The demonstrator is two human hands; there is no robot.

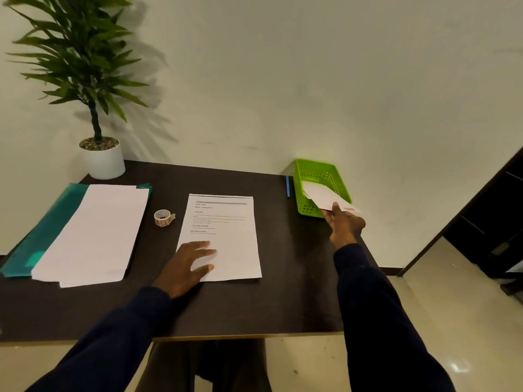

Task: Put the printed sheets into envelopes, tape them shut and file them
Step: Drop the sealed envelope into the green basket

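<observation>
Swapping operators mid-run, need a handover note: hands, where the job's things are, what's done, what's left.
Left hand: flat on the lower left corner of the printed sheet, fingers straight.
Right hand: grips an envelope by its near end; its far end is inside the green basket.
Tape roll: on the table, left of the sheet.
White paper stack: on a teal folder, far left.
Done: cannot tell whether the held envelope is filled or sealed.
Left: this sheet lies flat, unfolded, not yet in an envelope; then tape and file.
</observation>
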